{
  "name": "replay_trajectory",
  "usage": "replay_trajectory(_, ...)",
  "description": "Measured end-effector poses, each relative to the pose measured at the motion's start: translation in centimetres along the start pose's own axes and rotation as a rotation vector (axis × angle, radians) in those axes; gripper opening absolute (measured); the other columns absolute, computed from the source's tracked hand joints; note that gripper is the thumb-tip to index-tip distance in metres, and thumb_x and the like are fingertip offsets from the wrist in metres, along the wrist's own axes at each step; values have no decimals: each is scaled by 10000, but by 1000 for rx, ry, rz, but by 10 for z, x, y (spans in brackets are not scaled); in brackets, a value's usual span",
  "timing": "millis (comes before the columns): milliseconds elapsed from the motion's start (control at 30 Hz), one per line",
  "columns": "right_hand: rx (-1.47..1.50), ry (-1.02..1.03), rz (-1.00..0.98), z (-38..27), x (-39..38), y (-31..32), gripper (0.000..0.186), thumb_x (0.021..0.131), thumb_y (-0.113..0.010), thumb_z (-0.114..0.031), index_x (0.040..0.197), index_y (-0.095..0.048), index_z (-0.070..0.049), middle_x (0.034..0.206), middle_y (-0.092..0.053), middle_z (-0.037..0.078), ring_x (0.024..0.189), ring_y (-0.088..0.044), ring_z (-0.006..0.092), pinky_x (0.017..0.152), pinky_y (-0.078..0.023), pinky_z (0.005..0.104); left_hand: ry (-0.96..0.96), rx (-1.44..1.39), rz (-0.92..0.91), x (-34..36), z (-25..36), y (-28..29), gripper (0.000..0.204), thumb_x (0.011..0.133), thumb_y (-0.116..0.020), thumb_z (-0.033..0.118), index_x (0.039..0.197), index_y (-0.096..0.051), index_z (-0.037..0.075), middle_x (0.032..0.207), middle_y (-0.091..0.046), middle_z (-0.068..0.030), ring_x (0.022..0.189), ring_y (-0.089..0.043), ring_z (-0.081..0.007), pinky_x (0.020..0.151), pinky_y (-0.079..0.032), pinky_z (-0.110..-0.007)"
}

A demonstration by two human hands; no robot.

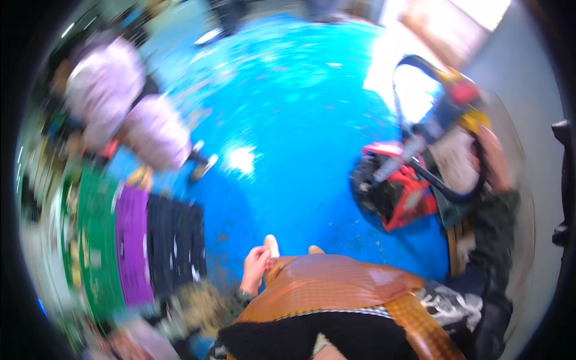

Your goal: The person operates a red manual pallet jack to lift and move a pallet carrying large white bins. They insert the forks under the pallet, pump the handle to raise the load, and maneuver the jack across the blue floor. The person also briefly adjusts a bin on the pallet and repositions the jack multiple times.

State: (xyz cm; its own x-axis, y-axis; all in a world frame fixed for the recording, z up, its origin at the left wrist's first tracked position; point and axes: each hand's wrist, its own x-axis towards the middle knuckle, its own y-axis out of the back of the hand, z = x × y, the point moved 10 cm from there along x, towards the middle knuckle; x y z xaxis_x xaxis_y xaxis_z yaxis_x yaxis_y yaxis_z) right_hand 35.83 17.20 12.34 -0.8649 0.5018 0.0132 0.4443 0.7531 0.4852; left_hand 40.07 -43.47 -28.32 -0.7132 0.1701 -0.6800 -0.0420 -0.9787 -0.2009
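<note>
Above blue floor (288,192): my left hand (256,265) curled beside brown apron (342,281); right hand (492,147) blurred near red-and-black machine (411,201). Cannot tell either grip.

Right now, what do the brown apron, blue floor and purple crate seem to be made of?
Brown apron: probably coated vinyl, semi-glossy, given its pale sheen and fine grid texture. Blue floor: perhaps painted or resin-coated, glossy; it throws back a bright light. Purple crate: likely plastic, from its even colour; blur hides the finish.
</note>
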Motion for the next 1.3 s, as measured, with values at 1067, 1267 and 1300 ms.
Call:
replay_trajectory(1067, -397, 50, 76, 26, -162, -249, 705, 710, -821, -620, 955, -631, 13, 800, -714, 185, 807, -726, 376, 685, -569, 469, -1617, 1507, -998, 67, 309, -338, 306, 759, -786, 181, 954, -603, 33, 878, -609, -173, 966, -590, -426, 1032, -391, -503)
replay_trajectory(1267, -467, 143, 192, 20, -195, -257, 771, 656, -791, -725, 912, -631, -15, 803, -708, 187, 819, -728, 368, 663, -559, 470, -1271, 1630, -1350, 74, 279, -331, 481, 645, -857, 136, 1080, -704, 1, 950, -743, -181, 898, -701, -420, 791, -541, -433)
replay_trajectory(1300, -486, 150, 239, 17, -200, -261, 759, 653, -794, -713, 932, -626, -28, 823, -693, 171, 806, -717, 362, 655, -552, 469, -1322, 1657, -1283, 73, 279, -323, 271, 738, -808, 172, 889, -630, 33, 794, -626, -173, 793, -625, -425, 733, -491, -462)
